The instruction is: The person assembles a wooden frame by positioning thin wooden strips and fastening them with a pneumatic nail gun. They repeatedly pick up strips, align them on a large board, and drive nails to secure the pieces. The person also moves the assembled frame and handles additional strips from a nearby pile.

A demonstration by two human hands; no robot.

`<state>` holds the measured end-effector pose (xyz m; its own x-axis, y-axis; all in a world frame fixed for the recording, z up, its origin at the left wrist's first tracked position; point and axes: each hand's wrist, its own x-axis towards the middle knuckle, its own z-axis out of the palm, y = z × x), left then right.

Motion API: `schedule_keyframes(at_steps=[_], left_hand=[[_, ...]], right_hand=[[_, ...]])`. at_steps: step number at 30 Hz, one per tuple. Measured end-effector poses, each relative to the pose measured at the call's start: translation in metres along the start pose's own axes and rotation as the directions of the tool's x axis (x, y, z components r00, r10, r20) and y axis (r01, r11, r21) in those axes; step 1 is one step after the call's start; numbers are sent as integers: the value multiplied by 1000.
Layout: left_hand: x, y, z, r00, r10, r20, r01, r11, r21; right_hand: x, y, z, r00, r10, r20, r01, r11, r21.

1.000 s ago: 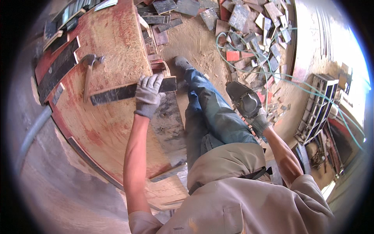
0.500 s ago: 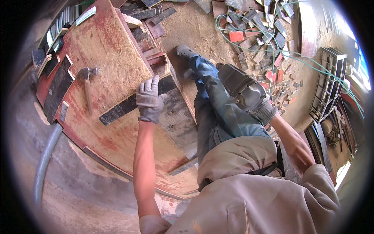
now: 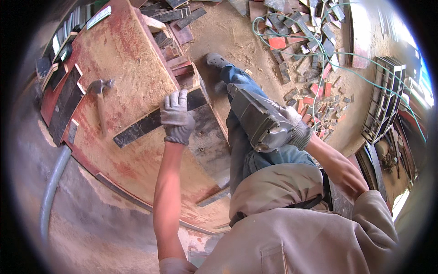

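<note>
My left hand (image 3: 175, 114), in a grey knit glove, presses down on a long dark strip of board (image 3: 137, 129) lying across a sawdust-covered red workbench (image 3: 123, 55). The strip's right end reaches the bench's edge. My right hand (image 3: 296, 128), also gloved, grips a grey handheld power tool (image 3: 260, 121) held above my thigh, to the right of the bench. The tool's front end points toward the strip's right end and stays apart from it. My leg in blue jeans (image 3: 242, 86) stretches away below the tool.
A hammer (image 3: 99, 102) lies on the bench left of the strip. Dark board pieces (image 3: 64, 102) are stacked at the bench's left edge. Offcuts (image 3: 315, 50) and a green hose (image 3: 346, 57) litter the sawdust floor. A metal rack (image 3: 385, 107) stands at right. A grey pipe (image 3: 52, 187) runs lower left.
My right hand has lifted the power tool up and leftward toward the bench. My left hand stays pressed on the dark strip.
</note>
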<state>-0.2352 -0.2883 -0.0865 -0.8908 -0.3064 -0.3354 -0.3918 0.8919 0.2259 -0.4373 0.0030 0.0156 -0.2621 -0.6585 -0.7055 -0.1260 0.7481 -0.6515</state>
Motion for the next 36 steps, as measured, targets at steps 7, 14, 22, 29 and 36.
schedule_keyframes(at_steps=[7,14,22,29,36], left_hand=[[2,2,6,1000,-19,20,18,999,51],[4,10,-1,995,-72,72,66,995,80],[8,16,-11,975,-142,173,127,987,95],[7,16,-10,963,-158,220,129,982,140],[2,14,-4,987,-121,108,111,990,92]], right_hand=[[15,-14,17,976,-216,-38,206,963,-174],[22,-17,25,987,-159,33,162,978,-130],[38,-43,27,991,-84,103,93,992,-89],[41,-46,30,993,-51,105,76,967,-243],[32,-42,36,975,-177,136,210,934,-288]])
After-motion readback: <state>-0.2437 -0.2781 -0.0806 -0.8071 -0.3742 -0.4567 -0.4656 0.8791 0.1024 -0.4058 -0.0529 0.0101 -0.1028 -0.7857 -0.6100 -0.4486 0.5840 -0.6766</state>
